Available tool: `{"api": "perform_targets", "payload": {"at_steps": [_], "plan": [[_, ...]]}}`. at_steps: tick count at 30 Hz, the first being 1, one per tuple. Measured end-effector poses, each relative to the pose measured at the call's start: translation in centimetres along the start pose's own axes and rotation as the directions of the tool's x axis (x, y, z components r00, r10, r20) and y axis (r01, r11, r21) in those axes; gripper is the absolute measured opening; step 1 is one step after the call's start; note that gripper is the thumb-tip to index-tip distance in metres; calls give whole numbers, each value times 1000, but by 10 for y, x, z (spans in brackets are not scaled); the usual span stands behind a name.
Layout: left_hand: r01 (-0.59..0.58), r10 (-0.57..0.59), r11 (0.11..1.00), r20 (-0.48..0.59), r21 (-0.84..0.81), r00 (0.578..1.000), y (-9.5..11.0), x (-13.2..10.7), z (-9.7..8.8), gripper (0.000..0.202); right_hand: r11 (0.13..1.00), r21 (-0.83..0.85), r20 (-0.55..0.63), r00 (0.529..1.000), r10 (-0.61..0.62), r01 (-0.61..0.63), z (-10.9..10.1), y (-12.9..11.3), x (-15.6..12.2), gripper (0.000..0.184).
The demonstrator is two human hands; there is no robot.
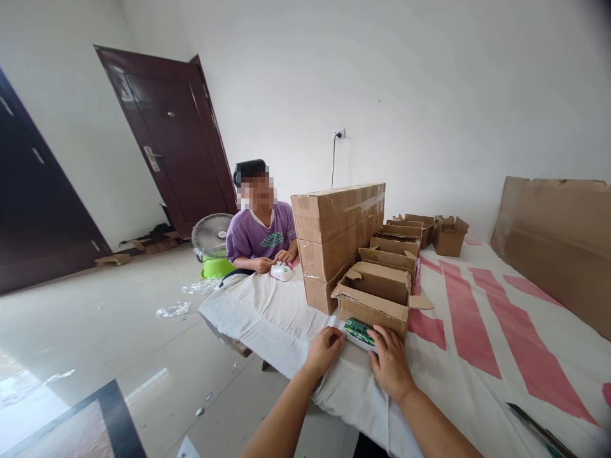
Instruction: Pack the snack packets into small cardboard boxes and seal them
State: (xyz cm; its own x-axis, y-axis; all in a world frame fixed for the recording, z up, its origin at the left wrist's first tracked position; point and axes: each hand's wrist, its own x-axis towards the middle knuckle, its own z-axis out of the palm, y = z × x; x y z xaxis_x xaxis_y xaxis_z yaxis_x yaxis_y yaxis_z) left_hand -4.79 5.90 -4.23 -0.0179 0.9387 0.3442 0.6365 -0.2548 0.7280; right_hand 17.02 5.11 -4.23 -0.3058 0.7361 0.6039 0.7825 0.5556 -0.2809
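A small green-and-white pack (360, 332) lies on the cloth-covered table, against the front of an open cardboard box (377, 312). My right hand (392, 364) grips the right end of this pack, fingers over its top and thumb at the near side. Close to the pack's left end is my left hand (325, 350), its fingers curled together; whether something thin is pinched in them is hidden. Behind the nearest box stands a row of further open cartons (394, 245).
Sealed cartons (312, 254) are stacked left of the open boxes. Across the table, a co-worker in a purple shirt (262, 234) handles a white pack (281, 272). A box cutter (539, 429) lies at the near right; a large cardboard piece (554, 245) stands far right.
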Motion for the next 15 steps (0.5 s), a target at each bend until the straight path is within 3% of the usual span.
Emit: {"api": "perform_targets", "payload": {"at_steps": [15], "plan": [[18,-19,1000,11,16,1000,2,-1,-1,15,1000,21,-32,999,-11,12,2,2,0,46]]}}
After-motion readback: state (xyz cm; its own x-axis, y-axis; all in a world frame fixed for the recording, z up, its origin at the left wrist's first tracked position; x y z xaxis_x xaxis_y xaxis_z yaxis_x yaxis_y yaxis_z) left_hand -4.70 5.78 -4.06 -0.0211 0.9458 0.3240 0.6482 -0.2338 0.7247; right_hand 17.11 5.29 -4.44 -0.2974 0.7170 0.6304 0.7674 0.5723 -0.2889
